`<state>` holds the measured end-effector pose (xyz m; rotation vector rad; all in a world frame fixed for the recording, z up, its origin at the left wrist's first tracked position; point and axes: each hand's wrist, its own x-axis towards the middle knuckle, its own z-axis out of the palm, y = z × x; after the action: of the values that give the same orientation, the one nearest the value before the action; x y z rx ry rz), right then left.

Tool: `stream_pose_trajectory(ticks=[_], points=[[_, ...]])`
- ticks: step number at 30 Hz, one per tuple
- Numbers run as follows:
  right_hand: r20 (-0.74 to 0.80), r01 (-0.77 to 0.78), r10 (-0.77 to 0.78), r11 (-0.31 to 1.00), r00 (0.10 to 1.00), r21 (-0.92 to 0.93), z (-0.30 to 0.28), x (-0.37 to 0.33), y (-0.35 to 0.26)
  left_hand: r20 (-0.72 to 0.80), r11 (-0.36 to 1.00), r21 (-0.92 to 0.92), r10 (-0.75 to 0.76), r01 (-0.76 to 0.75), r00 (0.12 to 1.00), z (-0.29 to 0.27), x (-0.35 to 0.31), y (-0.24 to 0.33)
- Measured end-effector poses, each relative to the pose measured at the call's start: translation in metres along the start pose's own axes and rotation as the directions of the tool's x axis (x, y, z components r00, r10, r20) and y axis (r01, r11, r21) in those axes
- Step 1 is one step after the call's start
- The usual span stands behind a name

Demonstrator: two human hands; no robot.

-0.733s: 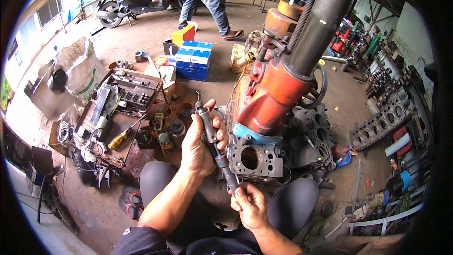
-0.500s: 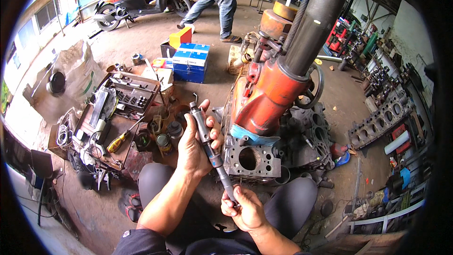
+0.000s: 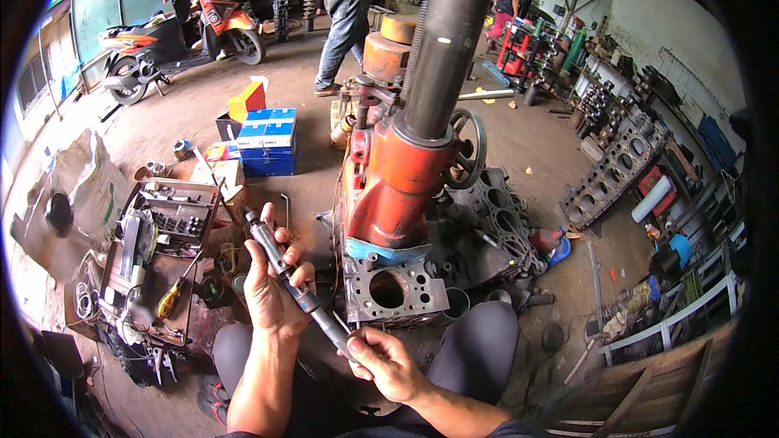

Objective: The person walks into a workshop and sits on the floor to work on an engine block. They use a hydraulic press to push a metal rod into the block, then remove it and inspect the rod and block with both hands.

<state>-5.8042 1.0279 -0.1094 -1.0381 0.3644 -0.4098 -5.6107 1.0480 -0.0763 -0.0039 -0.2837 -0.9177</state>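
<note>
A dark stepped metal rod-shaped tool (image 3: 307,298) with a narrow blue mark slants across my lap, its thicker end up and to the left. My left hand (image 3: 276,296) grips its upper part, thumb on one side and fingers curled on the other. Lower down, my right hand (image 3: 385,363) closes its thumb and fingers on the thin end, hiding the tip. A thin pale sliver shows beside the right thumb; I cannot tell what it is. Just ahead stands an engine block (image 3: 434,298) with a large round bore, and a red machine with a thick column (image 3: 398,182) rests over it.
Left are a tool tray (image 3: 195,231), a yellow-handled screwdriver (image 3: 170,300) and a white sack (image 3: 89,186). A blue box (image 3: 268,164) and a scooter (image 3: 174,45) stand farther off. Another engine block (image 3: 617,170) lies right. Two people (image 3: 345,24) are in the background.
The view has turned right and upward, so the scene sits farther left and lower. Both hands keep their grip on the rod-shaped tool. The nearer background person has walked, and another has appeared.
</note>
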Motion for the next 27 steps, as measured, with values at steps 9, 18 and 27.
stream_pose_trajectory(ticks=[9, 18, 27], points=[[-0.130, 0.072, -0.096, 0.981, 0.987, -0.180, 0.001, -0.003, -0.001, 0.047, 1.000, -0.019, -0.006, 0.007, 0.999, -0.002, 0.000, 0.001], [-0.138, 0.103, -0.134, 0.972, 0.981, -0.209, -0.001, 0.000, 0.012, 0.010, 0.997, 0.067, -0.032, 0.031, 0.999, -0.005, 0.001, -0.002], [0.037, -0.120, 0.114, 0.940, 0.993, 0.318, -0.001, 0.001, 0.017, 0.006, 0.997, 0.046, -0.061, 0.061, 0.998, -0.008, 0.004, -0.002]])
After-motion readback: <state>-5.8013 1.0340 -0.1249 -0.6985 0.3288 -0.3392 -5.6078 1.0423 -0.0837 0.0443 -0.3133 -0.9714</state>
